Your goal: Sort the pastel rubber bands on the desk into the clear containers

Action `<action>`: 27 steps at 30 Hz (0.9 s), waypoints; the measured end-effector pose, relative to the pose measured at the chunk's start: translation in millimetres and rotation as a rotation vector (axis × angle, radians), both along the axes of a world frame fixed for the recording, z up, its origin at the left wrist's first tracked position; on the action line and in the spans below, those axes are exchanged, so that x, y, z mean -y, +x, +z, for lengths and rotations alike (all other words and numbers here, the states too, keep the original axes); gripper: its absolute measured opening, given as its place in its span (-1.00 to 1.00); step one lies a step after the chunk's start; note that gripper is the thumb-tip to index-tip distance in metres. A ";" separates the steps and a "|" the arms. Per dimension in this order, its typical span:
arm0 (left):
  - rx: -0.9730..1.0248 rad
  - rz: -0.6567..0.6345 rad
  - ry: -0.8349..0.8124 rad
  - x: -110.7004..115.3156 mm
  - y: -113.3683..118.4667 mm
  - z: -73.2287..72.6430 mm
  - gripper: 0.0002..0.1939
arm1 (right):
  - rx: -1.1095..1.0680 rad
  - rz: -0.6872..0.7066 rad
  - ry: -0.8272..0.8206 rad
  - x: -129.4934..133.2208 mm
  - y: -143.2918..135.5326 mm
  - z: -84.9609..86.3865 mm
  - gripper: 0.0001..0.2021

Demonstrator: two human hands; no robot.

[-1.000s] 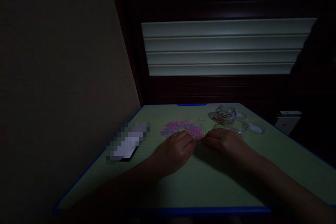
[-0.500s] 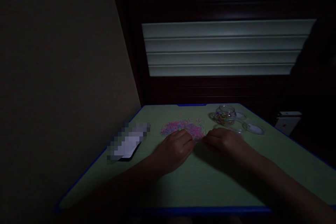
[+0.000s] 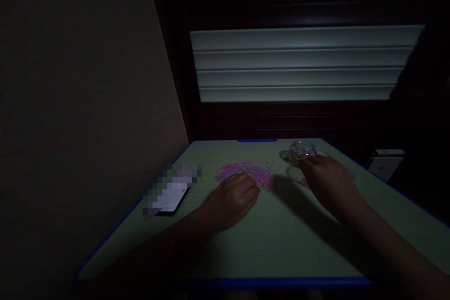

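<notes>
A loose pile of small pink, purple and blue rubber-band-like pieces (image 3: 242, 168) lies on the pale green table (image 3: 267, 239). At the pile's near edge is my left hand (image 3: 237, 199), its fingers curled closed; what they hold, if anything, is hidden. My right hand (image 3: 328, 180) hovers over a clear shallow dish (image 3: 298, 179), fingers bent and drawn together, their tips turned away from view. Just beyond those fingertips stands a clear round jar (image 3: 301, 147), with small multicoloured pieces inside.
On the left of the table lies a phone-like slab (image 3: 174, 199), partly pixelated. The table has a blue rim (image 3: 225, 283). A plain wall (image 3: 105, 103) rises on the left, a dark panel with white slats (image 3: 298, 65) behind. White boxes (image 3: 385, 164) stand beyond the right edge.
My right hand has moved right, away from my left hand and the pile, to the clear dish by the jar. My left hand has stayed nearly in place.
</notes>
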State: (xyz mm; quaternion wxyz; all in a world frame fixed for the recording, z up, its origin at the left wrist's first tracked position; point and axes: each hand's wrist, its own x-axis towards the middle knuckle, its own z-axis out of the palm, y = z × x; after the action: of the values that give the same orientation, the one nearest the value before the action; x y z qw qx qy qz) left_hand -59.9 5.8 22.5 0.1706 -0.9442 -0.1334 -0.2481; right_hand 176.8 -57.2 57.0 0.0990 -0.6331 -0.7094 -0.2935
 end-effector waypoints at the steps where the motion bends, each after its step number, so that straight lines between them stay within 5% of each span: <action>1: 0.000 -0.004 0.002 0.1 -0.1 0.1 -0.79 | 0.004 -0.042 0.002 1.9 1.1 1.7 -0.78; 12: -0.003 -0.007 0.008 -1.6 -0.7 -3.0 -0.81 | 0.002 -0.344 -0.026 8.5 9.0 6.5 -0.80; 27: -0.032 0.008 0.007 0.0 -1.2 -1.5 -0.82 | -0.020 -0.260 -0.015 4.4 17.7 -0.8 -0.82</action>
State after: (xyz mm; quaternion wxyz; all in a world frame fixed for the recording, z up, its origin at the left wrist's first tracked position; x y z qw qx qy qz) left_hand -61.1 5.8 21.0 0.1773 -0.9469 -0.1337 -0.2327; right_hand 194.6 -61.5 56.2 0.0623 -0.7232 -0.6227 -0.2921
